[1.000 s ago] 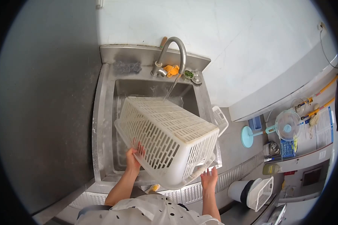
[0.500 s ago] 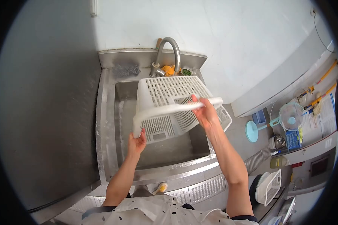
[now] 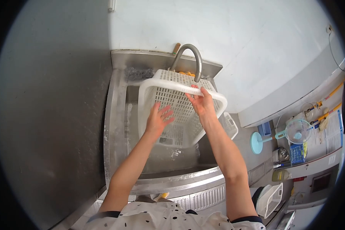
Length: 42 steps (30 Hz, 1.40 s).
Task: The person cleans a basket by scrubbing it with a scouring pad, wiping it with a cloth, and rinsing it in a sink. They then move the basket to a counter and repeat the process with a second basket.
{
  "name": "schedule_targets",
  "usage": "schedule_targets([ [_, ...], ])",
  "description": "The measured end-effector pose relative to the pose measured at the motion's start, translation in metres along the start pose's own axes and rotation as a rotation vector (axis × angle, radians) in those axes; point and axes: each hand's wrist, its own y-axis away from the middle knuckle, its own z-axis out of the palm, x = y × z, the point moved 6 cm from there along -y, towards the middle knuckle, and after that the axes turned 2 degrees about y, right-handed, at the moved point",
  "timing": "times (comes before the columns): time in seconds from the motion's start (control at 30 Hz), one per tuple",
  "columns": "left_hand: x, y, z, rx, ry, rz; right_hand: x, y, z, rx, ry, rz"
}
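Note:
A white slotted plastic basket (image 3: 144, 105) is tilted over the stainless steel sink (image 3: 113, 130), with its mouth facing me. My right hand (image 3: 202, 102) grips the upper rim, its thumb on the near side. My left hand (image 3: 159, 119) is off the rim, its fingers spread in front of the mouth of the basket; I cannot tell if it touches the inner wall. Behind the basket, the curved metal faucet (image 3: 197, 55) arches over its upper side. Water splashes in the basin below.
Grey scrubbing mesh (image 3: 138, 73) and an orange cloth (image 3: 187, 73) lie on the sink's back ledge. A second white slotted piece (image 3: 230, 124) shows at the right edge. A tall grey panel (image 3: 61, 115) stands close on the left. A light-blue fan (image 3: 297, 131) is farther right.
The basket has turned so that its mouth now faces me. My left hand has let go of its corner and moved up and right. My right hand still holds the rim.

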Motion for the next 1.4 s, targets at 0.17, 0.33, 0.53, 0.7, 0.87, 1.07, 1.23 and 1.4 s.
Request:
schedule_targets([
  [0.17, 0.025, -0.061, 0.077, -0.053, -0.02, 0.133, -0.005, 0.012, -0.006, 0.088, -0.084, -0.103],
  [0.33, 0.015, -0.073, 0.102, -0.063, -0.037, 0.202, -0.007, 0.038, -0.025, 0.077, -0.116, -0.118],
  [0.53, -0.008, -0.085, 0.109, -0.049, -0.226, 0.022, 0.001, 0.078, -0.043, 0.094, -0.288, -0.119],
  [0.7, -0.02, -0.139, 0.108, -0.054, -0.215, -0.042, 0.005, 0.093, -0.049, 0.068, -0.231, -0.252],
  [0.87, -0.032, -0.166, 0.11, 0.036, -0.446, -0.002, 0.013, 0.099, -0.044, 0.02, -0.218, -0.284],
  [1.07, -0.06, -0.188, 0.1, 0.088, -0.337, -0.003, 0.014, 0.108, -0.051, 0.056, -0.297, -0.301],
  [1.23, -0.052, -0.16, 0.094, 0.02, -0.108, -0.167, 0.017, 0.125, -0.066, 0.077, -0.318, -0.256],
  [1.4, -0.025, -0.121, 0.085, -0.158, 0.109, -0.188, 0.016, 0.154, -0.067, 0.008, -0.271, -0.236],
])
